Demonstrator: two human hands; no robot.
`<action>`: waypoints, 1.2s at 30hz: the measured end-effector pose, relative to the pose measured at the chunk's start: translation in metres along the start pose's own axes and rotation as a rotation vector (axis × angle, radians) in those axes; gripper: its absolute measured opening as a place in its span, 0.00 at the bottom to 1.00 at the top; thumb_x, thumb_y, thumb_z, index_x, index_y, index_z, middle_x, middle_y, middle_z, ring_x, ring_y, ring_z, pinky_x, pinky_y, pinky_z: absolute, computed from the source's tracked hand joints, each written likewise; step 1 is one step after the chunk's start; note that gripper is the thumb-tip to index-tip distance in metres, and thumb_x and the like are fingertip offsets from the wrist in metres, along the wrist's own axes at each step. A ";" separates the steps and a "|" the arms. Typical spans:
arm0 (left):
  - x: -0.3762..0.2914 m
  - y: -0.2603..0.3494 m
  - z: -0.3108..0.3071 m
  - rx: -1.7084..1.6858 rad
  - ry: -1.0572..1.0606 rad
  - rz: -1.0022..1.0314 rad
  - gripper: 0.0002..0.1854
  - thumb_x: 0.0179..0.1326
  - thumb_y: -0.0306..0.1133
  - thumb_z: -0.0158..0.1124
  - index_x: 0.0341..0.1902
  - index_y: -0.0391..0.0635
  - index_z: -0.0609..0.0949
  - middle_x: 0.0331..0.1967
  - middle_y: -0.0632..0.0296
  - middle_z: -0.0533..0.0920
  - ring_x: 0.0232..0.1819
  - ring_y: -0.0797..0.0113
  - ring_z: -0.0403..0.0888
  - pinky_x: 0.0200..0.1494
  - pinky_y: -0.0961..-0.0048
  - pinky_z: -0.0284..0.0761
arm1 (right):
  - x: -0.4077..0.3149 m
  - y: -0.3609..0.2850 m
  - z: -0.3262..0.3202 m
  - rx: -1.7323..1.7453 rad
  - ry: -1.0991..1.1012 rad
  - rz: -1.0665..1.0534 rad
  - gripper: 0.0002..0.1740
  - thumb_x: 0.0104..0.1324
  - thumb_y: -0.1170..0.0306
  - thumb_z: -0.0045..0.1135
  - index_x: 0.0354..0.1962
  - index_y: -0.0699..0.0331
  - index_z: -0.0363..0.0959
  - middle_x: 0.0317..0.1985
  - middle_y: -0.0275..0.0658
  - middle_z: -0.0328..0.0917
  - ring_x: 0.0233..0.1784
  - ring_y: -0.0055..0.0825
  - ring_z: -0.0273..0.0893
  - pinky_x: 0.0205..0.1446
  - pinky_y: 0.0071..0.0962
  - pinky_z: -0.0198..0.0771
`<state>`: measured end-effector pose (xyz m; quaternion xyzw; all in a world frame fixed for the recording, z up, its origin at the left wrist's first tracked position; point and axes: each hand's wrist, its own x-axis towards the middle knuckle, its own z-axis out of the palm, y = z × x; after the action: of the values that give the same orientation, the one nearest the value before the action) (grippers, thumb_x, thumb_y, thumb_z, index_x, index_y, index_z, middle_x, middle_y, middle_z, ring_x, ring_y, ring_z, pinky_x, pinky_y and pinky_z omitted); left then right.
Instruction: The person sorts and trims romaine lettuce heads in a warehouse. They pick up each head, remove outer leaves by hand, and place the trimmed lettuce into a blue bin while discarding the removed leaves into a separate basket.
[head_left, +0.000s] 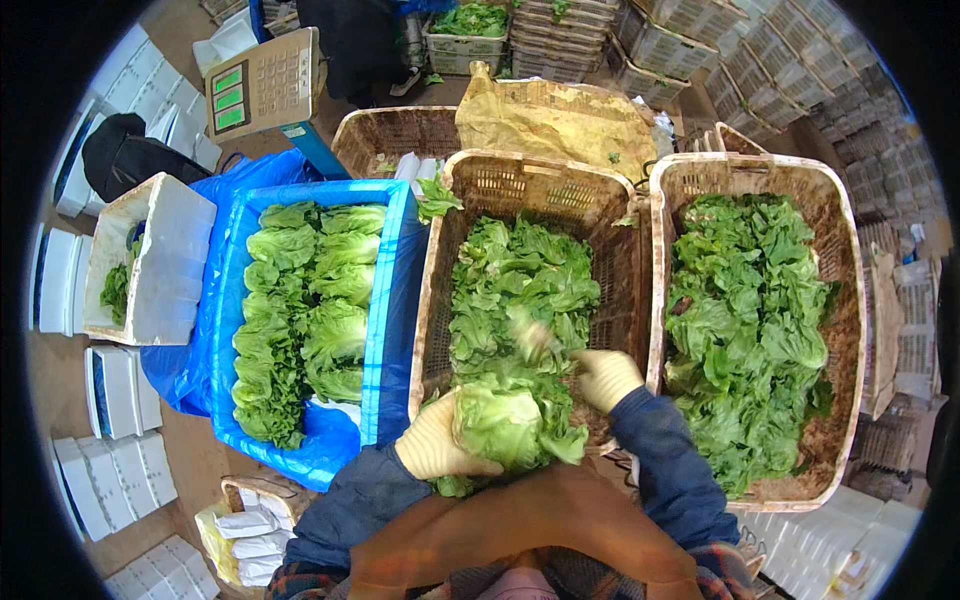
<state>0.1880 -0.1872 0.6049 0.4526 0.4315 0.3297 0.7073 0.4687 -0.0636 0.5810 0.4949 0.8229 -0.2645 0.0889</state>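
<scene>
My left hand (442, 442), in a cream glove, holds a head of leafy lettuce (499, 426) over the near end of the middle plastic crate (429, 315). My right hand (609, 379), gloved alike, is at the lettuce's upper right, its fingers bent; whether it grips anything cannot be told. A blurred pale piece shows just left of its fingers. Loose lettuce (525, 262) fills much of the middle crate. To the left, a blue-lined box (229, 300) holds lettuce heads (341, 274) in two rows. The right crate (855, 315) holds more lettuce (742, 315).
A scale with a lit display (262, 86) stands at the upper left, above a white foam box (169, 262) with some leaves. Yellowed sheeting (555, 120) lies beyond the middle crate. Stacked crates (562, 37) and a person in dark clothes (352, 45) are farther back.
</scene>
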 end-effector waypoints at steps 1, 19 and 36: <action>0.002 0.002 -0.003 0.089 -0.024 0.016 0.53 0.41 0.27 0.87 0.71 0.45 0.65 0.64 0.59 0.77 0.66 0.64 0.74 0.70 0.62 0.71 | 0.002 0.012 -0.005 0.015 -0.023 0.115 0.23 0.60 0.76 0.57 0.54 0.60 0.80 0.41 0.53 0.85 0.44 0.48 0.84 0.50 0.36 0.80; 0.075 -0.024 -0.040 0.437 -0.029 0.216 0.73 0.38 0.42 0.88 0.82 0.47 0.45 0.82 0.50 0.50 0.83 0.55 0.45 0.82 0.60 0.41 | 0.010 0.040 0.076 2.088 -0.020 0.334 0.52 0.59 0.44 0.72 0.71 0.64 0.59 0.62 0.43 0.75 0.59 0.35 0.79 0.55 0.40 0.79; 0.108 -0.034 -0.063 -0.758 -0.052 -0.046 0.59 0.48 0.40 0.80 0.80 0.46 0.53 0.78 0.50 0.57 0.78 0.56 0.54 0.76 0.59 0.55 | 0.071 0.002 -0.027 0.746 -0.035 0.144 0.34 0.66 0.52 0.66 0.60 0.69 0.74 0.59 0.52 0.79 0.62 0.38 0.78 0.68 0.35 0.71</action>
<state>0.1772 -0.0854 0.5257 0.1571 0.2709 0.4385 0.8424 0.4387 0.0061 0.5743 0.5451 0.6317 -0.5474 -0.0649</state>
